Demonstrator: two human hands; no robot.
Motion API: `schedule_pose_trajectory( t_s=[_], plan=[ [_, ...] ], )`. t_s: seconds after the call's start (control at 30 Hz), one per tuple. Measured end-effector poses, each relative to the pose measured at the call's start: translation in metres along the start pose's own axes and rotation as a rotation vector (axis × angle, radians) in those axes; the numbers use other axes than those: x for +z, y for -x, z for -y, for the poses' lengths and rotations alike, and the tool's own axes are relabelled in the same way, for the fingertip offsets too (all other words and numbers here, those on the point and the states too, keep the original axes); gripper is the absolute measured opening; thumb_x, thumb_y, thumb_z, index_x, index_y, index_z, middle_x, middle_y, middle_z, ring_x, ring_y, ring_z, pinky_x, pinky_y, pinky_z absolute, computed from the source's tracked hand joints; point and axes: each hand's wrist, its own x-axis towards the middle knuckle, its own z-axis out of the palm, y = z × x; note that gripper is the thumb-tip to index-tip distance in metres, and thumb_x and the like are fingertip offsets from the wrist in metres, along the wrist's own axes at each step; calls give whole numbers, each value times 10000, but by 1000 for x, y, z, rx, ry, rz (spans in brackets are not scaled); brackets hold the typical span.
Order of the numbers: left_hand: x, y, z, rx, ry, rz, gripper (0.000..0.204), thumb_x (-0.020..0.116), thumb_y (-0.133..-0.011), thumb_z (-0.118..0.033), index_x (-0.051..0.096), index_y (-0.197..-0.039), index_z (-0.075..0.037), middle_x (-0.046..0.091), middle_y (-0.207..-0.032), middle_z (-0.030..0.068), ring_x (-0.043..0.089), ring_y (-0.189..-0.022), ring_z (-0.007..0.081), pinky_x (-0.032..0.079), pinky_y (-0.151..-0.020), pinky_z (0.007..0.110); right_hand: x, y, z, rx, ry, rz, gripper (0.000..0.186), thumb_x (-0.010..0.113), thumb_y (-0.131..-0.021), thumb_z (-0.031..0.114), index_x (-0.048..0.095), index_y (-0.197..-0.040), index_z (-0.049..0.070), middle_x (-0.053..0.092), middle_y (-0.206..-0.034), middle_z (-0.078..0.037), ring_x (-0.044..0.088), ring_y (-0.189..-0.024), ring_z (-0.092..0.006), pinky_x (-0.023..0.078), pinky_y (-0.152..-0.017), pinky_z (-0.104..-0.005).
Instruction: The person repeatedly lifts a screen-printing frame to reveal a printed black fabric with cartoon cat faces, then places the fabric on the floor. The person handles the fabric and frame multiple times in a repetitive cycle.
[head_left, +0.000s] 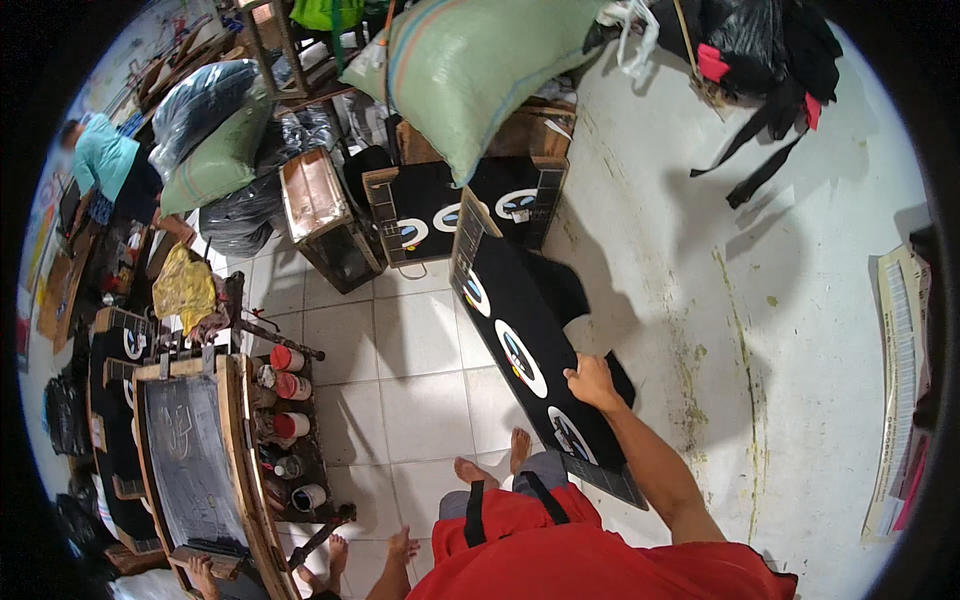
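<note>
My right hand [594, 382] grips the edge of a long black board [540, 345], fingers closed over its right side. The board stands tilted in front of me, running from upper left to lower right. White ovals with blue and black eye-like designs are printed along it, and marked strips edge its ends. My left hand [403, 545] hangs low at the left of my red apron [540, 550], its fingers apart and nothing in it. It is nearest to the wooden-framed screen [195, 450] on the left.
A similar printed board [425, 205] leans beneath a large green sack [500, 60]. Red-lidded jars [290, 387] line a rack beside the screen. Another person's hand [202, 578] touches the screen's lower end; a person in turquoise [105, 155] is farther off. A white wall [700, 330] bounds the right.
</note>
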Motion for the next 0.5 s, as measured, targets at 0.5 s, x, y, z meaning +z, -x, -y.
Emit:
schedule_pose_trajectory(
  t_s=[0.5],
  plan=[
    [95, 11, -159, 152, 139, -114, 470, 539, -897, -440, 504, -1170, -59, 646, -978, 121, 636, -792, 204, 479, -661, 313, 133, -98, -193, 412, 16, 115, 330, 663, -746, 131, 614, -997, -77, 626, -951, -291, 599, -935, -440, 476, -861, -468]
  ],
)
